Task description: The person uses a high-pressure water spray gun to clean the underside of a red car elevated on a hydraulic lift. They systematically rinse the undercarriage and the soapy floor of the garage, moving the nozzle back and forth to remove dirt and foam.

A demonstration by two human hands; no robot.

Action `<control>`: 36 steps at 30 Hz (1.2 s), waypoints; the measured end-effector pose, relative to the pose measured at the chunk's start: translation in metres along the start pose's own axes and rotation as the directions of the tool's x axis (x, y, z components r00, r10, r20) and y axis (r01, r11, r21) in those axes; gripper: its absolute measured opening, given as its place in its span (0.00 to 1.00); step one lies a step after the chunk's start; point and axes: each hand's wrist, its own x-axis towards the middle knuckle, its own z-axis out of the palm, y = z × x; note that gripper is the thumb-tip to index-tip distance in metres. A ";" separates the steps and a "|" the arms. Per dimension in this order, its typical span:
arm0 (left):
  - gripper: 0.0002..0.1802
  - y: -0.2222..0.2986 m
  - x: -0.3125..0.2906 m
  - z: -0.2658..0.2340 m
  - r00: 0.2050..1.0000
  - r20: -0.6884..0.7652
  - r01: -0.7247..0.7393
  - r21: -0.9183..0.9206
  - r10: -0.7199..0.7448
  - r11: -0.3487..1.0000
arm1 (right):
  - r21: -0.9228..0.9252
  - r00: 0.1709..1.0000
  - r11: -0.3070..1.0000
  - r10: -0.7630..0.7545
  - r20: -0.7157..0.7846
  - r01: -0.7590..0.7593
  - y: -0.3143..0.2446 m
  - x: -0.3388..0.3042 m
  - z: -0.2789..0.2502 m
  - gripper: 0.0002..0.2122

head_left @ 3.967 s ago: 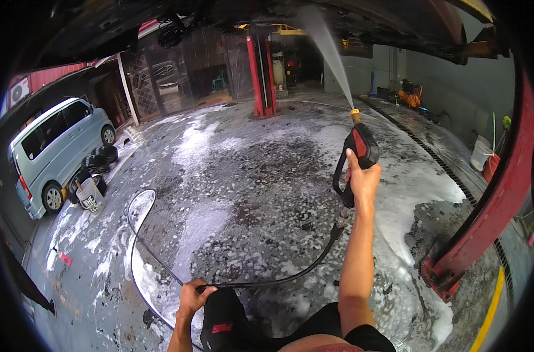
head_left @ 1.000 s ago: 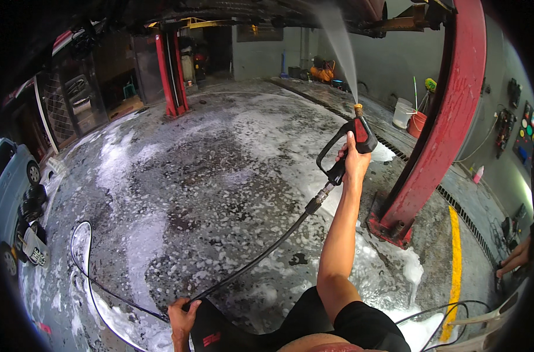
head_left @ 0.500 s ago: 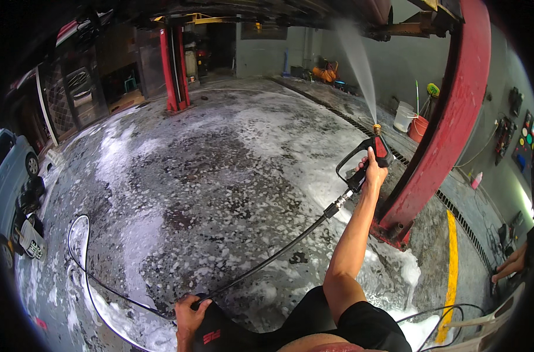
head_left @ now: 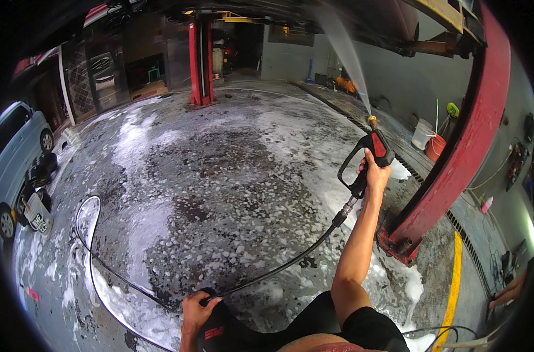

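Observation:
My right hand [head_left: 373, 171] is wrapped round the grip of a black and red pressure washer gun [head_left: 379, 148], arm stretched forward. From its brass nozzle [head_left: 372, 121] a white fan of water [head_left: 350, 58] shoots up toward the underside of a raised vehicle [head_left: 361, 20]. A black hose [head_left: 290, 267] hangs from the gun's metal coupling and curves down to my left hand [head_left: 198, 311]. That hand rests by my knee with its fingers closed round the hose. Beyond it the hose runs off to the left and loops on the foamy floor [head_left: 220, 176].
A red lift post [head_left: 454, 152] rises close on the right, another post [head_left: 201, 64] farther back. Behind the near one stand a white bucket [head_left: 422, 134] and a red bucket [head_left: 435, 146]. At left are a light blue car [head_left: 21, 149], tyres [head_left: 41, 170] and a pail [head_left: 38, 212].
The view has turned a little to the left. The gun and its spray lean slightly more leftward, and the hose bows lower between my hands. Both hands keep their hold.

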 end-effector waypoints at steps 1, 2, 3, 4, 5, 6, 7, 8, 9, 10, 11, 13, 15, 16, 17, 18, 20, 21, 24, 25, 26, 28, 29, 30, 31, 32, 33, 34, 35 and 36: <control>0.23 -0.001 -0.001 0.000 1.000 -0.013 0.008 -0.002 -0.008 1.000 | -0.010 1.000 1.000 -0.008 0.013 0.008 -0.004 -0.004 0.007 0.09; 0.23 -0.003 -0.002 0.001 1.000 -0.025 0.015 -0.004 -0.016 1.000 | -0.020 1.000 1.000 -0.015 0.026 0.016 -0.009 -0.009 0.014 0.09; 0.23 -0.003 -0.001 0.000 0.999 -0.038 0.023 -0.001 -0.023 1.000 | -0.027 0.999 0.999 -0.026 0.045 0.027 -0.011 -0.013 0.020 0.09; 0.23 -0.002 0.000 0.000 0.998 -0.055 0.041 -0.001 -0.041 0.999 | -0.033 0.997 0.999 -0.037 0.063 0.040 -0.014 -0.017 0.025 0.09; 0.23 0.000 0.001 0.000 0.996 -0.072 0.060 -0.001 -0.060 0.998 | -0.039 0.995 0.998 -0.049 0.083 0.052 -0.016 -0.021 0.031 0.09; 0.23 0.002 0.003 0.000 0.993 -0.088 0.078 0.000 -0.077 0.997 | -0.049 0.992 0.996 -0.065 0.110 0.070 -0.017 -0.024 0.037 0.09; 0.23 0.002 0.005 0.000 0.991 -0.107 0.078 0.008 -0.077 0.997 | -0.058 0.987 0.994 -0.080 0.138 0.089 -0.017 -0.028 0.043 0.09; 0.22 0.000 0.008 0.002 0.989 -0.125 0.079 0.015 -0.076 0.997 | -0.067 0.982 0.992 -0.096 0.166 0.108 -0.018 -0.032 0.048 0.09; 0.21 0.000 0.011 0.002 0.987 -0.144 0.079 0.023 -0.075 0.997 | -0.073 0.976 0.989 -0.114 0.186 0.130 -0.019 -0.036 0.055 0.09; 0.21 -0.001 0.015 0.000 0.987 -0.150 0.062 0.035 -0.056 0.997 | -0.079 0.969 0.985 -0.133 0.208 0.152 -0.021 -0.042 0.061 0.09; 0.20 -0.002 0.020 -0.003 0.987 -0.156 0.044 0.047 -0.037 0.998 | -0.084 0.962 0.981 -0.151 0.229 0.174 -0.022 -0.047 0.068 0.10; 0.19 -0.002 0.032 -0.008 0.985 -0.173 -0.012 0.078 0.025 0.997 | -0.081 0.960 0.984 -0.137 0.245 0.161 -0.021 -0.052 0.076 0.09; 0.18 0.000 0.044 -0.012 0.975 -0.195 -0.083 0.119 0.105 0.989 | -0.093 0.957 0.985 -0.116 0.266 0.145 -0.014 -0.050 0.079 0.08; 0.18 0.003 0.047 -0.013 0.962 -0.244 -0.085 0.154 0.122 0.984 | -0.091 0.963 0.987 -0.104 0.250 0.130 -0.007 -0.047 0.082 0.08; 0.18 0.003 0.049 -0.015 0.967 -0.238 -0.055 0.141 0.087 0.989 | -0.090 0.968 0.989 -0.092 0.233 0.115 0.002 -0.044 0.085 0.08; 0.18 0.001 0.049 -0.016 0.971 -0.232 -0.021 0.125 0.050 0.992 | -0.091 0.973 0.991 -0.079 0.218 0.101 0.006 -0.043 0.088 0.08; 0.19 0.001 0.047 -0.017 0.980 -0.197 0.033 0.071 -0.018 0.997 | -0.056 0.961 0.992 -0.096 0.260 0.114 0.013 -0.042 0.091 0.09; 0.19 0.001 0.045 -0.014 0.979 -0.204 0.004 0.096 0.016 0.995 | -0.036 0.955 0.993 -0.102 0.279 0.116 0.016 -0.044 0.093 0.09; 0.19 0.001 0.037 -0.006 0.978 -0.203 -0.017 0.149 0.048 0.989 | -0.086 0.958 0.989 -0.090 0.274 0.118 0.020 -0.042 0.096 0.12; 0.20 0.001 0.034 -0.003 0.981 -0.192 0.019 0.152 0.010 0.988 | -0.101 0.961 0.987 -0.094 0.259 0.124 0.022 -0.041 0.097 0.13; 0.20 0.001 0.031 -0.001 0.983 -0.181 0.056 0.156 -0.027 0.986 | -0.147 0.975 0.983 -0.074 0.209 0.106 0.024 -0.041 0.099 0.14; 0.21 -0.005 0.024 0.004 0.982 -0.177 0.090 0.155 -0.062 0.984 | -0.102 0.974 0.990 -0.078 0.213 0.102 0.034 -0.035 0.102 0.14; 0.21 -0.009 0.019 0.006 0.981 -0.175 0.108 0.154 -0.080 0.982 | -0.080 0.973 0.992 -0.080 0.215 0.099 0.041 -0.033 0.103 0.14; 0.20 -0.010 0.015 0.011 0.976 -0.212 0.087 0.153 -0.053 0.984 | -0.060 0.955 0.992 -0.093 0.280 0.114 0.043 -0.031 0.102 0.13; 0.21 -0.011 0.013 0.014 0.980 -0.189 0.096 0.156 -0.065 0.983 | -0.029 0.949 0.997 -0.056 0.311 0.069 0.046 -0.029 0.102 0.13; 0.22 -0.010 0.012 0.017 0.983 -0.167 0.105 0.159 -0.078 0.982 | 0.002 0.939 1.000 -0.021 0.342 0.022 0.049 -0.026 0.102 0.12; 0.23 -0.008 0.011 0.021 0.985 -0.144 0.116 0.162 -0.093 0.980 | 0.029 0.927 0.999 0.014 0.376 -0.027 0.053 -0.023 0.102 0.12; 0.23 -0.005 0.010 0.026 0.985 -0.147 0.120 0.179 -0.094 0.976 | 0.076 0.922 0.997 -0.019 0.388 -0.011 0.061 -0.016 0.102 0.11; 0.24 -0.004 0.009 0.031 0.985 -0.147 0.120 0.187 -0.093 0.975 | 0.102 0.926 0.994 0.007 0.378 -0.049 0.068 -0.012 0.102 0.10; 0.24 -0.004 0.006 0.033 0.984 -0.149 0.126 0.199 -0.097 0.972 | 0.131 0.927 0.987 0.040 0.372 -0.095 0.074 -0.010 0.103 0.10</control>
